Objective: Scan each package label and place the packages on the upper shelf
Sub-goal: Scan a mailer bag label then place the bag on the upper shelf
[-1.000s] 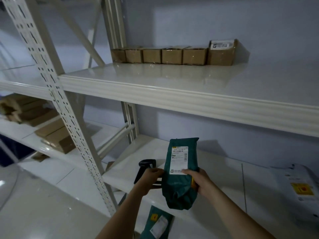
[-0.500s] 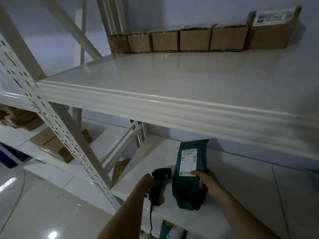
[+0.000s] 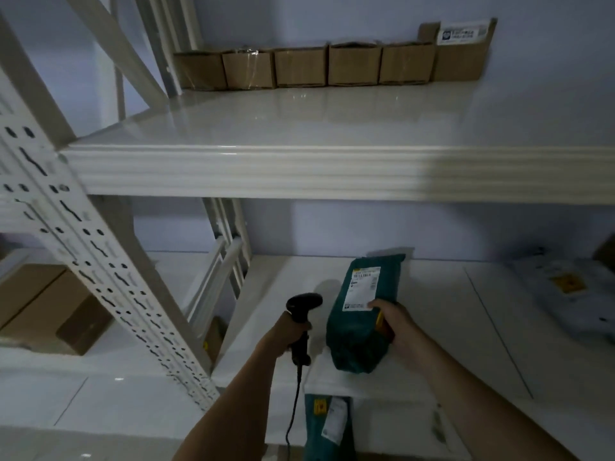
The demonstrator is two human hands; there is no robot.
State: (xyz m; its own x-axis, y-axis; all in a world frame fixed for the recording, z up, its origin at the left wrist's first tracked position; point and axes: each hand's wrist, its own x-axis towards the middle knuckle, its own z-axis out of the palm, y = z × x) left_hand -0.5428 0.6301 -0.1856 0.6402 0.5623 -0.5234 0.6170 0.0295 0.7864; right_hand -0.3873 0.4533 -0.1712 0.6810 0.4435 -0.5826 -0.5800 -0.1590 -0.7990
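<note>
Right hand (image 3: 394, 322) grips the green package (image 3: 361, 314) by its right edge, thumb across the front near the lower corner of the white label (image 3: 361, 287); package stands upright over the lower shelf (image 3: 449, 327), at 5 o'clock in the head view. Left hand (image 3: 293, 331) is wrapped round the handle of the black scanner (image 3: 301, 322), just beside the package at its 9 o'clock, head pointing up and away rather than at the label. Judged step: scan finishing or finished, placing not yet begun. Next move calls for lifting the package past the front lip of the upper shelf (image 3: 299, 128) toward 12 o'clock, where cardboard boxes (image 3: 301, 66) line the back wall. A second green package (image 3: 327, 427) waits at 6 o'clock.
</note>
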